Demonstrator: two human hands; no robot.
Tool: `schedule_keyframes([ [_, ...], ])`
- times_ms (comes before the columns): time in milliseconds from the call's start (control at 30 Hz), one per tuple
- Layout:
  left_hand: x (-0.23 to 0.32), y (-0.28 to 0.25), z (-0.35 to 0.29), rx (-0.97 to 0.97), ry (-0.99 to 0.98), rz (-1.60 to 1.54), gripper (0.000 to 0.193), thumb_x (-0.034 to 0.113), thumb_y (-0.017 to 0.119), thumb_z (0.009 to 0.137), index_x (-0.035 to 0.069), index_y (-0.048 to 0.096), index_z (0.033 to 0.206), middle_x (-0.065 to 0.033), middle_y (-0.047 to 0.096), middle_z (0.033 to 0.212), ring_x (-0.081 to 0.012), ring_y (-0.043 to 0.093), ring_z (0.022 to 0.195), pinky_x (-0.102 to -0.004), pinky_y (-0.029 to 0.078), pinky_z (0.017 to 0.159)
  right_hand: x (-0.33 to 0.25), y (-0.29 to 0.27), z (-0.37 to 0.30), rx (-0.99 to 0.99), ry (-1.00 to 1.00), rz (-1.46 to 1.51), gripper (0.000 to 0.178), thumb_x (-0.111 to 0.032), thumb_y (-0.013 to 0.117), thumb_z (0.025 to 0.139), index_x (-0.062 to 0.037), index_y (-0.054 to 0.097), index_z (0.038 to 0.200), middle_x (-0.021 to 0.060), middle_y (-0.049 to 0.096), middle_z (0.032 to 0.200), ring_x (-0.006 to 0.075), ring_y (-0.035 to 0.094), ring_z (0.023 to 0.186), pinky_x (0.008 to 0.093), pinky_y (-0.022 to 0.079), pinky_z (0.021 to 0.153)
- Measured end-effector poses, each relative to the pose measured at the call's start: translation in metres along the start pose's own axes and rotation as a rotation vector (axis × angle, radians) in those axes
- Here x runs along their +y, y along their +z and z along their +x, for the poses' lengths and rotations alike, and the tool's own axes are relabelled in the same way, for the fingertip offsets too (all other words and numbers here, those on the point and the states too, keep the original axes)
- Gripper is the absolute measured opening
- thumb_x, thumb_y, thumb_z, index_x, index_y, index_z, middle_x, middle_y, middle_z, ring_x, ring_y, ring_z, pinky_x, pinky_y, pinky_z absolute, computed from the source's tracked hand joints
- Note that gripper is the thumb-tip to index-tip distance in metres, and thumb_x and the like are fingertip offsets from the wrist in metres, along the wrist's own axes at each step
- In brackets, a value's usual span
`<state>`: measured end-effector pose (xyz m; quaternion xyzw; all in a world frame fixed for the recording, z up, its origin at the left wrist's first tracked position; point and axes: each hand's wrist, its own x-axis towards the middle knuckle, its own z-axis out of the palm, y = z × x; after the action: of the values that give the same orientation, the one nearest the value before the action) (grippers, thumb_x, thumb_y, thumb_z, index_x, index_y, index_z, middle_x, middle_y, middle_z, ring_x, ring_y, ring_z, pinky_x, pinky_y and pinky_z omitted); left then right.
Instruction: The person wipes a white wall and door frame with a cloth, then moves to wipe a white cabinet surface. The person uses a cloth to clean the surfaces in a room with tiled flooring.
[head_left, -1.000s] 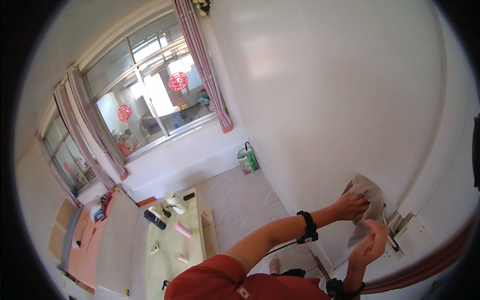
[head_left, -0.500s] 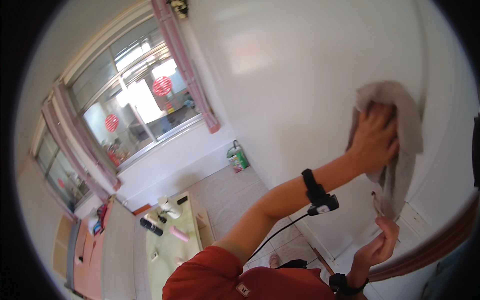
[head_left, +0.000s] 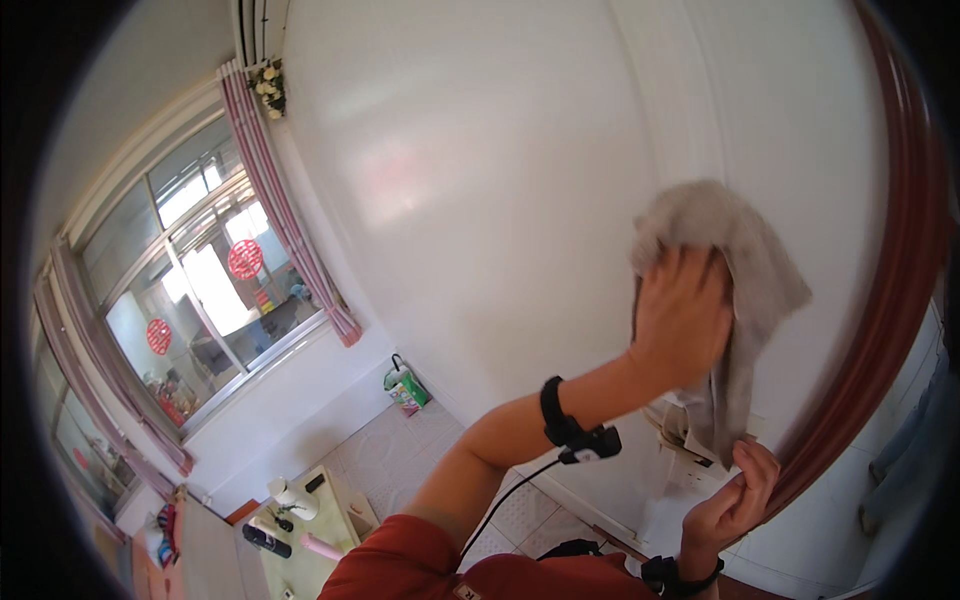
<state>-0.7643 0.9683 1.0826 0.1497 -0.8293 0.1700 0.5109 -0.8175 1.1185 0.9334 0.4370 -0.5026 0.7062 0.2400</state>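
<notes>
A grey-beige cloth [head_left: 765,275] lies against the white wall [head_left: 480,170], its lower part hanging in folds. My left hand [head_left: 685,315] presses flat on the cloth, fingers stretched upward and their tips partly sunk in its folds. At the cloth's lower end is my right hand [head_left: 728,500], fingers curled and fingertips closed on the hanging corner. Behind that corner, a small light-coloured fitting [head_left: 680,435] low on the wall is partly covered. Black straps circle both wrists; the left one carries a small device [head_left: 592,445] with a cable.
A dark red trim [head_left: 885,300] curves down the right side. Beyond it appears what looks like a blue trouser leg [head_left: 915,425]. To the lower left, a pale table [head_left: 345,500] bears bottles. A green bag [head_left: 405,390] stands on the tiled floor by the wall, below a curtained window [head_left: 205,270].
The view has swung to the right, showing more of the red trim. My left hand and the cloth have shifted across the wall toward that trim. My right hand stays at the cloth's lower end.
</notes>
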Motion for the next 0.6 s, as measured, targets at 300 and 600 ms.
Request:
schedule_keyframes([
  [300, -0.034, -0.029, 0.152, 0.494, 0.339, 0.088, 0.046, 0.003, 0.049, 0.084, -0.015, 0.043, 0.126, -0.0343, 0.037, 0.137, -0.058, 0.029, 0.13, -0.0593, 0.024, 0.112, 0.013, -0.038, 0.019, 0.016, -0.04, -0.057, 0.036, 0.01, 0.036, 0.074, 0.0033, 0.062, 0.098, 0.0182, 0.063, 0.098, 0.0343, 0.059, 0.092, 0.0427, 0.049, 0.083],
  [600, -0.07, -0.099, 0.334, 0.573, 0.628, 0.069, 0.042, 0.017, 0.047, 0.096, 0.0, 0.053, 0.134, -0.0241, 0.053, 0.133, -0.0393, 0.049, 0.124, -0.043, 0.037, 0.106, 0.023, -0.056, 0.028, 0.003, -0.052, -0.151, 0.033, 0.008, 0.038, 0.077, 0.001, 0.062, 0.098, 0.0153, 0.062, 0.098, 0.0331, 0.059, 0.092, 0.0416, 0.05, 0.08],
])
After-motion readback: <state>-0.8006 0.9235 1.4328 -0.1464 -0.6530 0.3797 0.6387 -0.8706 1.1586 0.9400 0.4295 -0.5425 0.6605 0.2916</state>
